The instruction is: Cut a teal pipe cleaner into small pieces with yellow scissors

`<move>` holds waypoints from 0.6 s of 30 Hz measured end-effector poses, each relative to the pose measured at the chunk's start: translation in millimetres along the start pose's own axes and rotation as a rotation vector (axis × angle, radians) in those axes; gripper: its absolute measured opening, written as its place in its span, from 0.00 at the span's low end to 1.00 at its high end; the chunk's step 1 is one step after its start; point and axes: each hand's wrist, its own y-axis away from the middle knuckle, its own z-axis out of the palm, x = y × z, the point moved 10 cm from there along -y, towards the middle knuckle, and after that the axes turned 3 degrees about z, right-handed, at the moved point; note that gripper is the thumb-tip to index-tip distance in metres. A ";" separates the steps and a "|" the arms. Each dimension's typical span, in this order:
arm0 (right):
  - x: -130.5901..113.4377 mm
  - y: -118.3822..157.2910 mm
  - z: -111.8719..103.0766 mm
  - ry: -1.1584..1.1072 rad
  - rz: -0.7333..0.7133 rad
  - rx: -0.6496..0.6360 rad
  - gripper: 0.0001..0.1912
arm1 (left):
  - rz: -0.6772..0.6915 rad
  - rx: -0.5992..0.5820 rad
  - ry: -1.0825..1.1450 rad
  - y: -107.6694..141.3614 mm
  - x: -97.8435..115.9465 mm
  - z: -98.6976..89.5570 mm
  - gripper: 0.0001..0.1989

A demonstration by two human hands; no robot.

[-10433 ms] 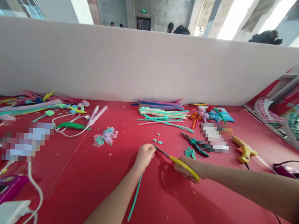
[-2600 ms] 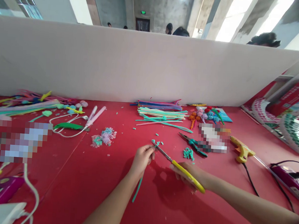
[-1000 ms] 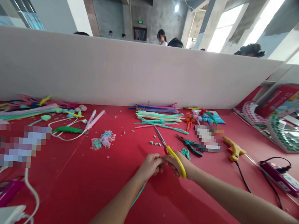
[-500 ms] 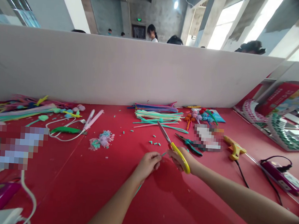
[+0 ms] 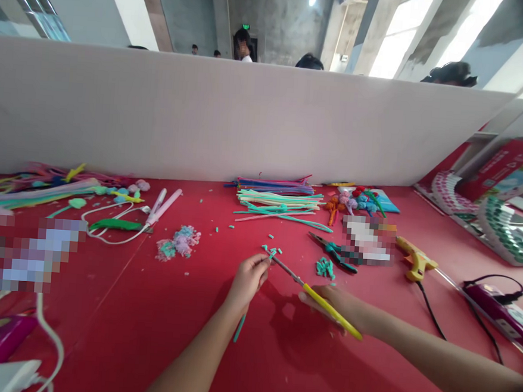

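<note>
Pinched in my left hand (image 5: 251,273) is a green pipe cleaner (image 5: 239,328); its tail hangs below the wrist and its tip pokes out past the fingertips. My right hand (image 5: 334,305) is closed around yellow-handled scissors (image 5: 292,274), whose blades point left and reach the pipe cleaner's tip. Just beyond the tip lie several short green cut pieces (image 5: 279,251). A small heap of green cut pieces (image 5: 325,267) sits above my right hand, beside teal-handled pliers (image 5: 336,253).
Bundles of pipe cleaners (image 5: 279,197) lie along the white partition (image 5: 231,116). At right are a yellow glue gun (image 5: 413,260) and a purple power strip (image 5: 499,308). Fluffy clippings (image 5: 180,243), a pink hair straightener (image 5: 164,207) and more pipe cleaners (image 5: 42,195) occupy the left.
The scissors have swung from pointing up and away to lying leftward at the pipe cleaner's tip. My right hand moved right and toward me, uncovering the green heap. My left hand shifted slightly left.
</note>
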 end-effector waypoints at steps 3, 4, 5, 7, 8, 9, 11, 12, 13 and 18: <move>0.1 -0.7 0.8 -0.025 0.033 -0.009 0.23 | -0.021 0.003 0.008 0.9 3.1 1.1 0.12; 0.4 -0.8 0.9 -0.036 0.039 -0.012 0.24 | -0.026 0.011 0.016 1.2 4.2 1.0 0.12; 0.6 -0.9 1.3 -0.050 0.040 -0.015 0.24 | -0.031 0.020 0.024 1.4 5.2 0.7 0.12; 1.5 -1.3 3.0 -0.077 0.036 -0.026 0.24 | -0.034 0.031 0.037 1.6 6.4 0.5 0.11; 2.3 -1.8 4.3 -0.088 0.031 -0.032 0.23 | -0.032 0.032 0.042 1.5 6.7 0.7 0.11; 3.2 -2.3 5.9 -0.101 0.024 -0.038 0.23 | -0.030 0.030 0.046 1.3 6.6 0.9 0.11; 5.5 -3.9 8.7 -0.127 0.013 -0.043 0.22 | -0.022 0.018 0.054 0.6 6.0 1.6 0.11; 6.9 -4.8 9.6 -0.139 0.011 -0.041 0.22 | -0.017 0.012 0.057 0.3 5.7 1.9 0.11; 8.1 -5.5 10.1 -0.147 0.012 -0.038 0.22 | -0.013 0.007 0.058 0.0 5.4 1.9 0.10; 6.3 -6.5 9.9 -0.140 0.009 -0.051 0.22 | -0.029 0.012 0.039 0.3 3.6 0.5 0.10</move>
